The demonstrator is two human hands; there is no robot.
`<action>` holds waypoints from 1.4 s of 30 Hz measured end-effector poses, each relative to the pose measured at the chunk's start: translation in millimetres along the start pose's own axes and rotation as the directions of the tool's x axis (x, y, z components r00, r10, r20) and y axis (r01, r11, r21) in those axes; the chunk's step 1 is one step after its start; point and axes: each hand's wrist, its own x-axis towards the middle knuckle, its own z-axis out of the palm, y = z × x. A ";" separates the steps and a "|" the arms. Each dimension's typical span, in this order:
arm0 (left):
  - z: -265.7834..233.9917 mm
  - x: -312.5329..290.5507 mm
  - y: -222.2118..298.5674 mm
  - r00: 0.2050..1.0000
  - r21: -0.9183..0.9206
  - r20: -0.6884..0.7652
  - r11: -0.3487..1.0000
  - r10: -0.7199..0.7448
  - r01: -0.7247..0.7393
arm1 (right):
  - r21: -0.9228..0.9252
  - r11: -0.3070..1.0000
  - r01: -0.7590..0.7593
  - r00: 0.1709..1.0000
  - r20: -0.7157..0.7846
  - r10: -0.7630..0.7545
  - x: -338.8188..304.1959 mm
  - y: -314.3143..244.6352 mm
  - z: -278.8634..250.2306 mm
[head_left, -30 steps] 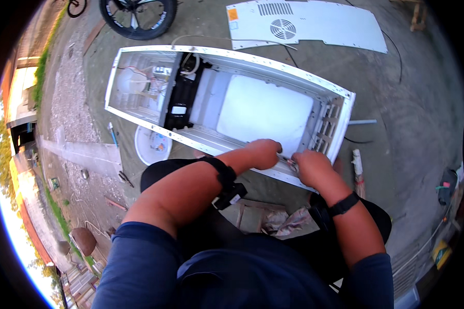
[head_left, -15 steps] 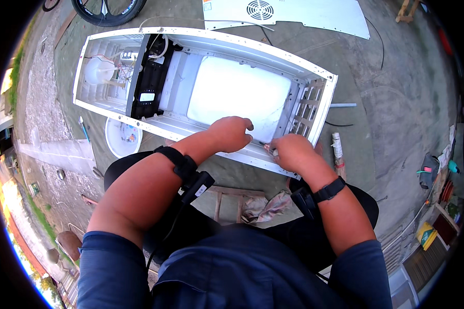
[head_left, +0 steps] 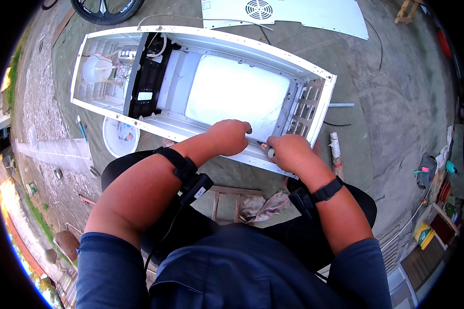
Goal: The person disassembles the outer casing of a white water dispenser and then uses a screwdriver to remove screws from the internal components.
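A long white metal appliance casing (head_left: 232, 38) lies on its side in front of me, its interior facing up. My left hand (head_left: 228, 138) rests over the casing's near edge with its fingers curled; what they pinch, if anything, is hidden. Close to its right, my right hand (head_left: 290, 152) is closed at the same edge around a small greyish thing (head_left: 269, 151) whose kind I cannot make out. A thin dark piece shows between the two hands. Beyond them, a white panel (head_left: 237, 90) fills much of the casing's inside.
A black crosspiece (head_left: 145, 87) divides the casing, with a white round part (head_left: 97, 69) and wires to its left. A white bowl (head_left: 106, 139) with small bits stands nearby. Farther off lie a vented white panel (head_left: 294, 14) and a wheel (head_left: 107, 18). A wooden stool (head_left: 227, 191) is below.
Both hands stay at the near edge. The right fingers have shifted slightly, showing more of the greyish thing. The view has moved a little.
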 end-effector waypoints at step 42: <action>4.9 21.4 40.0 0.889 0.298 0.153 0.838 0.431 -0.457 | 0.453 0.888 -0.072 0.992 -0.061 0.112 0.1 12.6 20.7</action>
